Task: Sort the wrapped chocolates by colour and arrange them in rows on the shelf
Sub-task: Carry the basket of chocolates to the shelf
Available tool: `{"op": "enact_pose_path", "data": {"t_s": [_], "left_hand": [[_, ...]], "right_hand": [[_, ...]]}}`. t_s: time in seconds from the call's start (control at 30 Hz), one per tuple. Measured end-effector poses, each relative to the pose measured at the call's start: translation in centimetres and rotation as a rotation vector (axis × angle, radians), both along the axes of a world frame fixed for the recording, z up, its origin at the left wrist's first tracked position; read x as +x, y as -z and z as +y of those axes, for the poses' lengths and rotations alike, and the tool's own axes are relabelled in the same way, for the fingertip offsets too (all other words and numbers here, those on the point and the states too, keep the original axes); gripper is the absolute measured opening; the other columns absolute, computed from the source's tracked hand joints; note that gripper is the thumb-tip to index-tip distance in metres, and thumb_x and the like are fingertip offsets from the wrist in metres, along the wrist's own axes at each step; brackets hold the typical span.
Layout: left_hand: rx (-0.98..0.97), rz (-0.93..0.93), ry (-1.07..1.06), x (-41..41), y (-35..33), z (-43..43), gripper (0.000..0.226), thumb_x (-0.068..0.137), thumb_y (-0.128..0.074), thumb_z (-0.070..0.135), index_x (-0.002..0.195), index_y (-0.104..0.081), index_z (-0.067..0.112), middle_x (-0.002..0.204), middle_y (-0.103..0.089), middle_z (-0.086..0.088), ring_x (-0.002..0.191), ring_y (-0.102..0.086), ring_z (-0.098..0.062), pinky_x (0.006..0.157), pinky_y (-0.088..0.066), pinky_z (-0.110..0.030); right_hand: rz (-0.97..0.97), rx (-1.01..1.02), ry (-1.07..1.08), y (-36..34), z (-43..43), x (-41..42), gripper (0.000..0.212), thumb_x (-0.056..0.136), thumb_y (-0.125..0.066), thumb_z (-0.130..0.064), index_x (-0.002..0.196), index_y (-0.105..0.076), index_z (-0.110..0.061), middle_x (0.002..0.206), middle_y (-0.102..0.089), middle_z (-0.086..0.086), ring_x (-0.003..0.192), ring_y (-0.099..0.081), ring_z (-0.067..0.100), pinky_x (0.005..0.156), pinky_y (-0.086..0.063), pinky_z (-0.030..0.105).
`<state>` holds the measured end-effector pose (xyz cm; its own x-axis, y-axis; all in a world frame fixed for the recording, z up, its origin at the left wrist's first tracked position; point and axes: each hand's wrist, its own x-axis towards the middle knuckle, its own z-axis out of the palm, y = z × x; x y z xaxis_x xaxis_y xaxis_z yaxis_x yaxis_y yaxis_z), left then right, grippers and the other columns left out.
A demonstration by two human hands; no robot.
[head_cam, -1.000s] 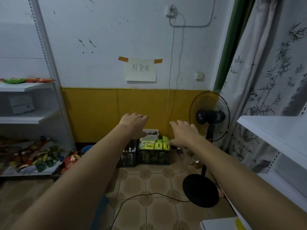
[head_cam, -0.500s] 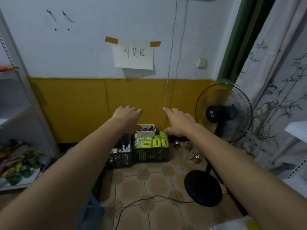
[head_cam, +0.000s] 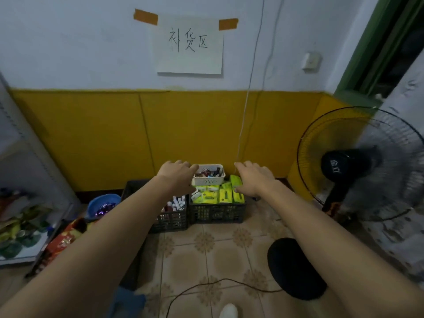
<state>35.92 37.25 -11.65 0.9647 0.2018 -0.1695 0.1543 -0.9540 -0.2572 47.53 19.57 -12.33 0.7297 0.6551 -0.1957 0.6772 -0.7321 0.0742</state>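
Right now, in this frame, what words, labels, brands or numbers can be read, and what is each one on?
"补货区": handwritten on the paper sign taped to the wall.
White marking on the fan hub: too blurred to read.
Print on the yellow-green packs in the black crate: too small to read.
No other text is legible.

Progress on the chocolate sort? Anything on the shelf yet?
Done: nothing visible; no sorted rows show on the left shelf, which is blurred. In hand: nothing; left hand and right hand are empty, fingers relaxed, stretched toward the white basket atop the black crate. Left: picking, sorting and shelving, all of it.
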Motion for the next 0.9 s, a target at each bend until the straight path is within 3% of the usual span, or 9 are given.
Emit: {"op": "enact_pose_path", "data": {"t_s": [0.37, 0.47, 0.63, 0.8, 0.9], "left_hand": [[-0.062, 0.155, -0.048, 18.7, 5.5, 8.9, 0.073, 0.097, -0.046, 0.049, 0.153, -0.011, 0.018, 0.151, -0.035, -0.008, 0.137, -0.036, -0.029, 0.108, -0.033, -0.042], [-0.112, 0.169, -0.073, 22.1, 8.6, 12.4, 0.065, 0.099, -0.043, 0.045, 0.152, -0.017, 0.018, 0.152, -0.034, -0.008, 0.138, -0.034, -0.029, 0.11, -0.032, -0.042], [-0.289, 0.167, -0.153, 26.9, 14.9, 18.4, 0.068, 0.097, -0.043, 0.052, 0.152, -0.02, 0.019, 0.154, -0.031, -0.005, 0.142, -0.026, -0.023, 0.114, -0.022, -0.037], [-0.544, 0.133, -0.321, 34.8, 23.1, 26.1, 0.071, 0.096, -0.048, 0.049, 0.152, -0.021, 0.014, 0.155, -0.031, -0.006, 0.14, -0.03, -0.025, 0.109, -0.03, -0.036], [-0.637, 0.191, -0.306, 40.5, 28.3, 29.1, 0.071, 0.097, -0.048, 0.046, 0.152, -0.019, 0.012, 0.156, -0.027, -0.009, 0.141, -0.029, -0.027, 0.109, -0.031, -0.038]], "right_hand": [[0.075, -0.05, -0.055, 5.8, 10.0, 20.7, 0.068, 0.094, -0.052, -0.043, 0.149, -0.021, -0.018, 0.143, -0.039, 0.011, 0.128, -0.04, 0.031, 0.099, -0.039, 0.043], [0.108, -0.091, -0.07, 8.7, 12.4, 24.3, 0.066, 0.094, -0.052, -0.04, 0.148, -0.022, -0.018, 0.142, -0.039, 0.011, 0.127, -0.04, 0.031, 0.099, -0.038, 0.043], [0.188, -0.128, -0.05, 13.5, 17.5, 30.6, 0.068, 0.091, -0.055, -0.043, 0.146, -0.025, -0.019, 0.143, -0.038, 0.01, 0.129, -0.039, 0.03, 0.099, -0.037, 0.043], [0.3, -0.072, 0.052, 20.3, 22.8, 37.9, 0.064, 0.094, -0.049, -0.041, 0.149, -0.022, -0.021, 0.15, -0.031, 0.005, 0.134, -0.035, 0.028, 0.102, -0.034, 0.04], [0.343, -0.069, 0.103, 25.6, 24.8, 41.9, 0.069, 0.096, -0.046, -0.041, 0.152, -0.011, -0.019, 0.152, -0.031, 0.004, 0.131, -0.04, 0.026, 0.098, -0.038, 0.034]]}}
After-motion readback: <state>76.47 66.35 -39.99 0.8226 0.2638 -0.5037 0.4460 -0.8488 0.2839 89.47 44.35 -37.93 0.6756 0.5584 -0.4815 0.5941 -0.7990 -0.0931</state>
